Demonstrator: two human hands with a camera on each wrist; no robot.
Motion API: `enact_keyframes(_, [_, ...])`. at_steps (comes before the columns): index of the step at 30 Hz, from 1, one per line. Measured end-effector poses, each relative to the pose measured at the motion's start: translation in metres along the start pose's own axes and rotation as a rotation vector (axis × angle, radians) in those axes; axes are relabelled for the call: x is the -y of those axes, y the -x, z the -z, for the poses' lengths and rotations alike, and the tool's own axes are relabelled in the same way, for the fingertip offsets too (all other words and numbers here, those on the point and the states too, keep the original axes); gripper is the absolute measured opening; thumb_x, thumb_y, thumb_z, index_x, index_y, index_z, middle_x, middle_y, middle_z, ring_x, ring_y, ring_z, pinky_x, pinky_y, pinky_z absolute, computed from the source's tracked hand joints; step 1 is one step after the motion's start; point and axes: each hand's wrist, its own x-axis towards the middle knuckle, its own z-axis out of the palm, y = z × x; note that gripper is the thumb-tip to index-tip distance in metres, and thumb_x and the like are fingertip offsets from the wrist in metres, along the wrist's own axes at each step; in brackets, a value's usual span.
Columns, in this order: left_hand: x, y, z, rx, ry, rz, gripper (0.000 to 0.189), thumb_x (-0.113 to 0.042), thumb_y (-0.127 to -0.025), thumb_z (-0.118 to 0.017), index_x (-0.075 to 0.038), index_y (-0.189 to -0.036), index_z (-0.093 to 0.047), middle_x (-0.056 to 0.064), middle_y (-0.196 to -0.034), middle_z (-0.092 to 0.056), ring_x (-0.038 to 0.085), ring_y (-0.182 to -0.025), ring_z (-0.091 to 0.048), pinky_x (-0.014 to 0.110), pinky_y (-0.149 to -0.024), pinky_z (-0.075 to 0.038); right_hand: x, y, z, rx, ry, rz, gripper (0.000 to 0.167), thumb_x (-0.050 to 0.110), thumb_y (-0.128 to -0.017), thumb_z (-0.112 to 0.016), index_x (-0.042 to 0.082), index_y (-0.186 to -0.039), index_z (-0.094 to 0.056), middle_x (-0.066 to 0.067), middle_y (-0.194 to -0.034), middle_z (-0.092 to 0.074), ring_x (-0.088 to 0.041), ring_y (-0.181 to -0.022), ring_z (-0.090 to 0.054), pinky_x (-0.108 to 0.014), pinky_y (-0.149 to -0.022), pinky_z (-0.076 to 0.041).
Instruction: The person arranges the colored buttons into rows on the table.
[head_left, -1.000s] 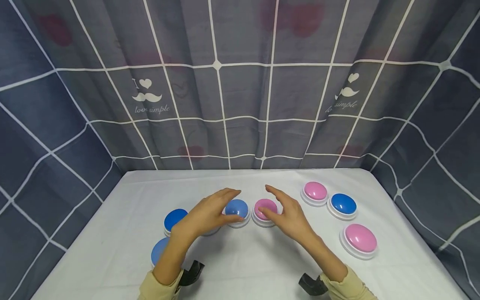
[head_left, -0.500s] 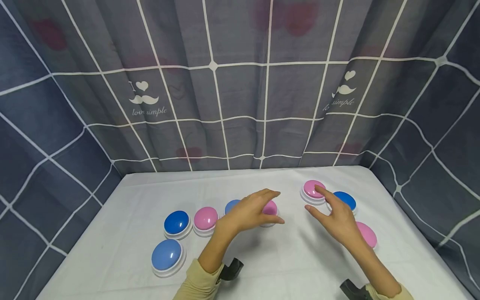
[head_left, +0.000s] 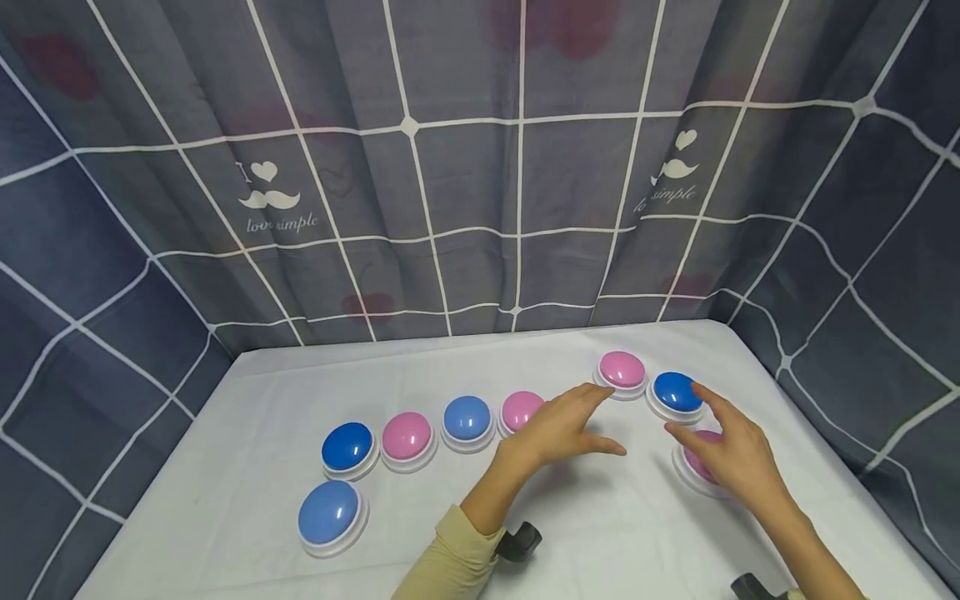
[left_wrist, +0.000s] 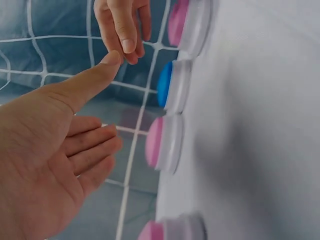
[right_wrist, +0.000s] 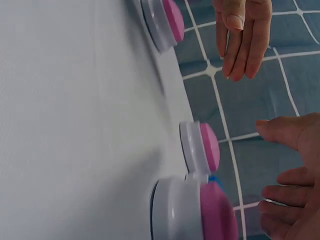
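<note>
My left hand point(head_left: 558, 429) hovers above the white table, fingers extended and thumb apart, holding nothing. It is just right of a pink push button point(head_left: 517, 408) and partly covers it. My right hand point(head_left: 738, 454) also holds nothing, with its thumb and fingers spread over a pink button point(head_left: 696, 460) at the right, which it partly hides. Its fingertips are close to a dark blue button point(head_left: 677, 390); the head view does not settle whether they touch it. Beyond the left fingertips sits another pink button point(head_left: 622, 368). In the left wrist view, the left palm point(left_wrist: 45, 165) is apart from the buttons.
On the left of the white-covered table point(head_left: 225, 467) stand a dark blue button point(head_left: 347, 446), a large light blue button point(head_left: 328, 512), a pink button point(head_left: 406, 435) and a smaller light blue button point(head_left: 467, 417). A grey checked curtain point(head_left: 472, 183) encloses the back and sides.
Both hands have travelled right across the table. The left hand has uncovered the left-hand buttons; the right has passed from the middle pink button to the right-hand group. The buttons keep their layout.
</note>
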Motion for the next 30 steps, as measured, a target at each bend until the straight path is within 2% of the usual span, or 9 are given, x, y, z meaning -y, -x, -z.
enact_keyframes(12, [-0.009,-0.031,-0.038,0.031,-0.048,0.007,0.084,-0.053,-0.082,-0.077,-0.010,-0.148,-0.047,-0.003,-0.146,-0.050,0.006,-0.134,-0.043,0.020,-0.107,-0.036,-0.034,0.004,-0.001,0.046,0.076,-0.029,0.086,0.040,-0.083,-0.078,-0.008,-0.143,-0.039,-0.041,-0.138,-0.039,-0.062,-0.121,-0.038,-0.076,-0.093,-0.031])
enact_keyframes(18, [-0.013,-0.039,-0.054,0.046,-0.085,0.008,0.085,-0.056,-0.080,-0.077,-0.012,-0.147,-0.047,-0.004,-0.143,-0.052,0.005,-0.130,-0.046,0.023,-0.101,-0.043,-0.043,0.005,-0.003,0.044,0.070,-0.008,0.084,0.040,-0.084,-0.077,-0.010,-0.141,-0.040,-0.041,-0.136,-0.040,-0.062,-0.121,-0.038,-0.075,-0.092,-0.032])
enact_keyframes(22, [-0.018,-0.042,-0.063,0.088,-0.090,0.024,0.089,-0.059,-0.078,-0.078,-0.016,-0.149,-0.045,-0.006,-0.145,-0.050,0.004,-0.131,-0.045,0.025,-0.098,-0.045,-0.045,0.008,-0.001,0.034,0.057,-0.002,0.082,0.040,-0.087,-0.075,-0.009,-0.142,-0.040,-0.042,-0.135,-0.042,-0.062,-0.120,-0.039,-0.073,-0.092,-0.033])
enact_keyframes(27, [-0.027,-0.044,-0.070,0.164,-0.110,0.017,0.093,-0.061,-0.077,-0.077,-0.017,-0.151,-0.042,-0.008,-0.149,-0.045,0.001,-0.135,-0.038,0.020,-0.103,-0.039,-0.046,0.017,0.001,0.034,0.055,0.002,0.081,0.040,-0.087,-0.075,-0.009,-0.142,-0.041,-0.041,-0.135,-0.044,-0.062,-0.119,-0.041,-0.073,-0.090,-0.034])
enact_keyframes(30, [-0.031,-0.046,-0.072,0.183,-0.144,0.002,0.092,-0.061,-0.077,-0.077,-0.017,-0.151,-0.042,-0.009,-0.149,-0.044,0.000,-0.135,-0.037,0.018,-0.103,-0.038,-0.048,0.021,0.000,0.039,0.058,0.004,0.082,0.041,-0.086,-0.076,-0.009,-0.141,-0.041,-0.041,-0.134,-0.044,-0.062,-0.118,-0.042,-0.073,-0.089,-0.034])
